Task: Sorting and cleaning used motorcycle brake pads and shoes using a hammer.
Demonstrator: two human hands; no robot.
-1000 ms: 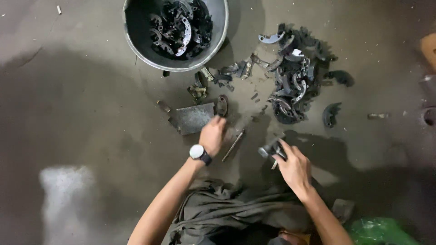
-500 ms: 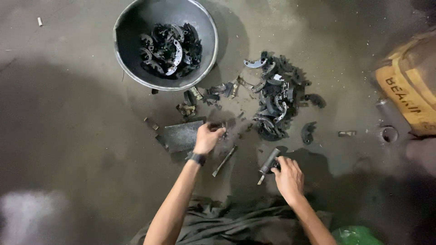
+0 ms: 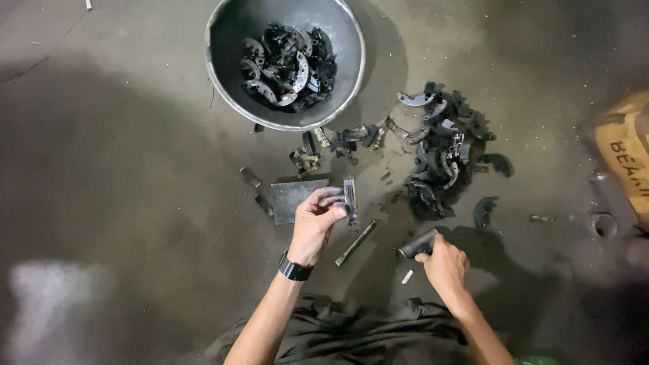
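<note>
My left hand (image 3: 316,223) holds a curved dark brake shoe (image 3: 349,197) upright by its edge, just above the flat dark metal plate (image 3: 295,198) on the floor. A black watch sits on that wrist. My right hand (image 3: 443,262) grips the handle of a hammer (image 3: 416,245), whose dark head points left and rests low near the floor. A thin metal chisel (image 3: 356,242) lies on the floor between the two hands.
A grey metal basin (image 3: 230,81) with several brake shoes stands at the top. A loose pile of dark brake shoes (image 3: 439,152) lies to the right. A cardboard box (image 3: 625,155) and a metal cylinder (image 3: 605,203) sit at the right edge.
My left hand has lifted a brake shoe from beside the plate and now holds it upright. The right hand keeps the hammer. The camera view has shifted slightly.
</note>
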